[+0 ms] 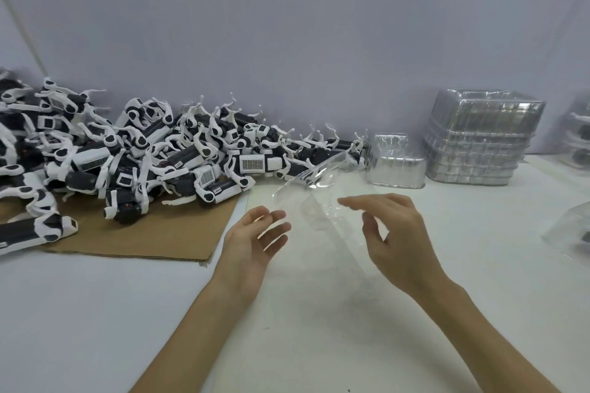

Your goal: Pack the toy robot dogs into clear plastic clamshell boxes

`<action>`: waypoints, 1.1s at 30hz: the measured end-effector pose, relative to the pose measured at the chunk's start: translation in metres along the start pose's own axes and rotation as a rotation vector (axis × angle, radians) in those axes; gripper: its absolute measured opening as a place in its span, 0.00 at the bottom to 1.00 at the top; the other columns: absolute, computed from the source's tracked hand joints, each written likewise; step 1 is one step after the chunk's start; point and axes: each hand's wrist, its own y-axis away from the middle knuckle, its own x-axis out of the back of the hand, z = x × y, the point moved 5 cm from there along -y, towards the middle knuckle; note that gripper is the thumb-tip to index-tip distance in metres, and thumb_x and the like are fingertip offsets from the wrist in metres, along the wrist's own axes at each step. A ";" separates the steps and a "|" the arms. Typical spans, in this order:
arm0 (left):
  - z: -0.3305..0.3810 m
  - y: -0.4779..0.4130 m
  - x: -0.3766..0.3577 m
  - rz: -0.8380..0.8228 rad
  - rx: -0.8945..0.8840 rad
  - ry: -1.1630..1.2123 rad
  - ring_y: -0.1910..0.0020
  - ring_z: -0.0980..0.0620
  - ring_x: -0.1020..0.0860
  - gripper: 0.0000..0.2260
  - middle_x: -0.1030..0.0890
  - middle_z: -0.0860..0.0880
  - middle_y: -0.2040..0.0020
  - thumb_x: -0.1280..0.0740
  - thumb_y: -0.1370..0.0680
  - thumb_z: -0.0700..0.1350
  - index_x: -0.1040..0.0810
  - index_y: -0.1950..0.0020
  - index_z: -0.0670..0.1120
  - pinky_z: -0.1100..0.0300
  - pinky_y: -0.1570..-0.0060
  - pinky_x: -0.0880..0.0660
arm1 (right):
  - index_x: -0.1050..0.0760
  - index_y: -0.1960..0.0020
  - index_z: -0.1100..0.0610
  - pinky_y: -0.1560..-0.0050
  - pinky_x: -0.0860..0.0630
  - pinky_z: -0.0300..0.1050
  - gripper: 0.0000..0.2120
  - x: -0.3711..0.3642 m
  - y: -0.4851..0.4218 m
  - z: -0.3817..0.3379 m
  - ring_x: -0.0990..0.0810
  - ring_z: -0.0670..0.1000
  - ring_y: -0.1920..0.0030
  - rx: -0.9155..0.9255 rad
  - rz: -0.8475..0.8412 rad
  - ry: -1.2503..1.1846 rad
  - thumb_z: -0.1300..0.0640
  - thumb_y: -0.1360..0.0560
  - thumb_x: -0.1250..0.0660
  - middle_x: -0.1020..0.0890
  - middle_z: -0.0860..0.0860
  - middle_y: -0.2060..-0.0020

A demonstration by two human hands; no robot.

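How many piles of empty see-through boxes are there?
2: a short pile beside the toy dogs and a tall pile right of it. Boxes at the right edge look filled; more may be hidden.

Left hand (pixel 255 239), right hand (pixel 399 233) flank clear clamshell box (pixel 319 201); grip unclear.

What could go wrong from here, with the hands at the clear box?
The clear clamshell box is open between the left hand and the right hand, and neither plainly grips it; it might slip or tip. The legs in the pile of toy robot dogs look tangled, so lifting one might drag others off the cardboard.
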 end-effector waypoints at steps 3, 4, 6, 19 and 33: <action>-0.002 -0.002 0.001 -0.001 0.050 0.054 0.52 0.43 0.15 0.04 0.15 0.43 0.45 0.34 0.21 0.44 0.24 0.48 0.46 0.53 0.52 0.21 | 0.17 0.44 0.49 0.39 0.33 0.35 0.18 0.010 -0.002 0.008 0.20 0.40 0.49 -0.103 0.106 -0.015 0.67 0.25 0.36 0.18 0.34 0.49; -0.003 -0.002 0.002 0.015 0.063 0.063 0.51 0.43 0.15 0.05 0.15 0.42 0.44 0.34 0.20 0.45 0.25 0.46 0.46 0.52 0.53 0.21 | 0.17 0.45 0.49 0.40 0.34 0.34 0.16 0.011 -0.002 0.010 0.21 0.39 0.48 -0.131 0.124 -0.022 0.65 0.25 0.37 0.19 0.32 0.49; -0.005 -0.002 0.007 0.113 0.045 -0.002 0.54 0.45 0.15 0.07 0.15 0.43 0.45 0.33 0.20 0.45 0.26 0.44 0.45 0.54 0.55 0.21 | 0.18 0.45 0.48 0.42 0.33 0.31 0.13 0.012 -0.002 0.014 0.21 0.38 0.47 -0.214 0.134 -0.082 0.60 0.24 0.36 0.20 0.32 0.48; 0.018 0.010 0.007 0.318 -0.393 -0.529 0.38 0.67 0.29 0.12 0.25 0.57 0.34 0.33 0.20 0.45 0.24 0.37 0.56 0.56 0.39 0.31 | 0.19 0.49 0.44 0.47 0.25 0.43 0.19 -0.006 0.006 0.057 0.17 0.47 0.49 -0.714 -0.087 -0.367 0.68 0.25 0.37 0.15 0.43 0.48; -0.006 0.009 -0.013 -0.001 -0.110 -0.595 0.41 0.65 0.23 0.15 0.16 0.55 0.44 0.34 0.22 0.36 0.19 0.41 0.54 0.69 0.45 0.30 | 0.23 0.39 0.51 0.50 0.22 0.46 0.13 -0.028 -0.046 0.092 0.15 0.49 0.50 -0.811 -0.294 -0.394 0.55 0.23 0.29 0.16 0.49 0.47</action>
